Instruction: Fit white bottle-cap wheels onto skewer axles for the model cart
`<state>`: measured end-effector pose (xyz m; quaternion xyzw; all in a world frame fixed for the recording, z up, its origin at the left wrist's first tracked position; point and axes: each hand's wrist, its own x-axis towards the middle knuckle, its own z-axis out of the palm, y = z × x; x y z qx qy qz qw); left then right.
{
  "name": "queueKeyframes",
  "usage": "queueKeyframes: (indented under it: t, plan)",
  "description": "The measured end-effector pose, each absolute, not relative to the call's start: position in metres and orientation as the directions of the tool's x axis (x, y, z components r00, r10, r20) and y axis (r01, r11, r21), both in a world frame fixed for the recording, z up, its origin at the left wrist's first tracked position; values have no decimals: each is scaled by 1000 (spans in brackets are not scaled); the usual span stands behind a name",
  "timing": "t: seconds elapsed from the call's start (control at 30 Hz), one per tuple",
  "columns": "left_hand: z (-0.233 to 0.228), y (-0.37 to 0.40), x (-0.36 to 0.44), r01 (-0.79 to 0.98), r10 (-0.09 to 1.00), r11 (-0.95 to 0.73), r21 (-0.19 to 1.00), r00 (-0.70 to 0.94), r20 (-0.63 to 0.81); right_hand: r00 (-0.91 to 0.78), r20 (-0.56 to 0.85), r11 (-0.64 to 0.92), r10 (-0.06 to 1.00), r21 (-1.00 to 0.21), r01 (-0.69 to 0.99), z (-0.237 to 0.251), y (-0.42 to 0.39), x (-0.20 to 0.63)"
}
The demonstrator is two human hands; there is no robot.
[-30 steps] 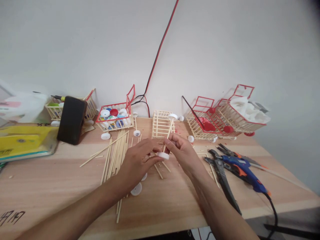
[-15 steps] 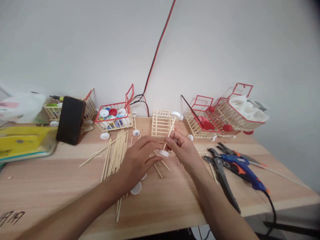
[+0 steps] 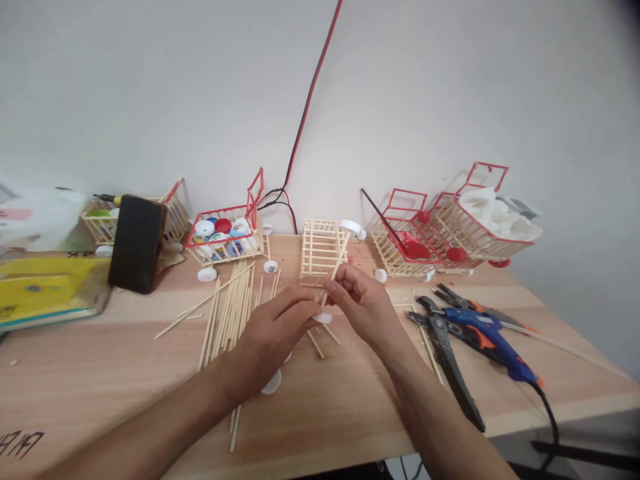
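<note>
A thin wooden stick [image 3: 340, 257] slants upward between my hands, with a white bottle cap [image 3: 350, 227] at its top and a second white bottle cap [image 3: 324, 317] at its lower end. The thumb and fingers of my right hand [image 3: 364, 301] pinch the stick low down. My left hand [image 3: 280, 327] is closed at the lower cap, its fingertips on the cap's left side. Just behind the stick stands a bare stick basket [image 3: 320, 250]. Loose caps [image 3: 271, 382] and short stick pieces [image 3: 316, 345] lie under my hands.
Long sticks [image 3: 233, 313] lie left of centre. Along the wall stand stick carts, one filled with caps [image 3: 225, 235], another with a red dish [image 3: 414, 248]. Cutters [image 3: 445, 360] and a blue glue gun [image 3: 493, 337] are on the right. A phone [image 3: 137, 243] leans at left.
My left hand has closed in on the lower cap; its fingers were lifted and spread before. The stick with its caps has shifted slightly down and left.
</note>
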<state>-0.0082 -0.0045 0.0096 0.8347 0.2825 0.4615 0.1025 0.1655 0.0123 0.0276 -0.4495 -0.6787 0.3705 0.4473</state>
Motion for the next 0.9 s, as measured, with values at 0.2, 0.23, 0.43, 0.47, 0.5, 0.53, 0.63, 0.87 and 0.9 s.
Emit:
queueKeyframes:
  t: [0.2, 0.23, 0.43, 0.47, 0.5, 0.53, 0.63, 0.87, 0.9]
  plan:
    - [5, -4, -9, 411, 580, -809, 420, 444, 683, -203, 296, 355, 933, -840, 411, 34, 9, 167]
    - [5, -3, -9, 415, 583, -806, 422, 439, 684, -194, 315, 369, 929, -821, 436, 35, 8, 168]
    - [10, 3, -4, 388, 763, -639, 664, 428, 484, -145, 480, 466, 865, -663, 585, 38, 6, 172]
    - [12, 4, -3, 374, 797, -587, 718, 425, 430, -166, 493, 486, 854, -642, 593, 38, 5, 171]
    - [13, 5, -3, 356, 821, -540, 763, 424, 383, -196, 502, 509, 842, -619, 598, 37, 5, 171]
    - [14, 5, -3, 337, 837, -501, 797, 425, 346, -226, 512, 532, 829, -595, 602, 36, 5, 170]
    - [17, 6, -4, 323, 857, -433, 842, 437, 273, -293, 535, 585, 792, -532, 612, 34, 3, 167]
    - [22, 6, -5, 382, 879, -388, 839, 426, 213, -333, 543, 610, 771, -481, 630, 34, 1, 165]
    - [23, 6, -5, 383, 881, -386, 839, 423, 212, -336, 542, 612, 770, -479, 629, 35, 1, 165]
